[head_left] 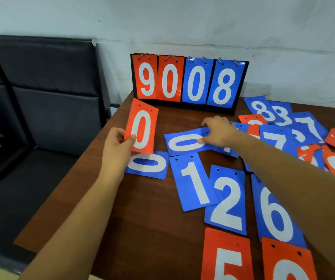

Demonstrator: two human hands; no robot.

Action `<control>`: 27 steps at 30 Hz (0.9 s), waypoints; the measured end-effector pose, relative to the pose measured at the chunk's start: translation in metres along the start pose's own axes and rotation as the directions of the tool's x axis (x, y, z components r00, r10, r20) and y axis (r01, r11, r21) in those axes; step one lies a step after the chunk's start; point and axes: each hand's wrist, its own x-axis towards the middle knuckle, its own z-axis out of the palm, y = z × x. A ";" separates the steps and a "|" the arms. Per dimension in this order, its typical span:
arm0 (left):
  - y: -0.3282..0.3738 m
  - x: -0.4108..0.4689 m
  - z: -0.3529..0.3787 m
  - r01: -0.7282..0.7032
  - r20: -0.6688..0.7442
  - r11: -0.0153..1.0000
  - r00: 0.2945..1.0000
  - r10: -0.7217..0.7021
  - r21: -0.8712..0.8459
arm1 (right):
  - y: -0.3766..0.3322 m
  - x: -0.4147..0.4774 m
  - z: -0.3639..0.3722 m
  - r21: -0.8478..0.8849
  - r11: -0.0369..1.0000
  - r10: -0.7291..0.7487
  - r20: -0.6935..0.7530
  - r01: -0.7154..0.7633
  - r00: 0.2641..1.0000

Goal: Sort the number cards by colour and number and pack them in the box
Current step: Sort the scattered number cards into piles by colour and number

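Note:
My left hand (pixel 120 142) pinches the lower left edge of a red 0 card (pixel 143 126) and holds it up above the table. Under it lies a blue 0 card (pixel 147 164), turned sideways. My right hand (pixel 217 131) grips the end of another sideways blue 0 card (pixel 184 142), thumb on its face. Blue 1 (pixel 194 182), blue 2 (pixel 226 201) and blue 6 (pixel 273 209) cards lie in a row nearer me. Two red cards, a 5 (pixel 226 257) and one beside it (pixel 288 263), sit at the front edge. No box is in view.
A flip scoreboard (pixel 189 81) reading 9 0 0 8 stands against the wall at the back of the brown table (pixel 142 219). A loose heap of blue and red cards (pixel 296 136) covers the right side. Black chairs (pixel 41 93) stand to the left.

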 end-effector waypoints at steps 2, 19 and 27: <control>-0.006 -0.001 -0.005 0.032 -0.005 0.999 0.999 -0.032 -0.039 | -0.004 0.001 0.004 0.032 0.999 0.017 -0.067 -0.015 0.998; 0.024 -0.060 -0.058 0.023 0.026 0.989 0.999 -0.019 -0.148 | -0.038 -0.125 -0.028 0.867 0.495 0.016 -0.062 0.046 0.998; 0.020 -0.100 -0.100 0.091 -0.007 0.991 0.996 -0.092 -0.101 | -0.097 -0.193 0.015 0.683 0.728 -0.101 0.017 0.062 0.995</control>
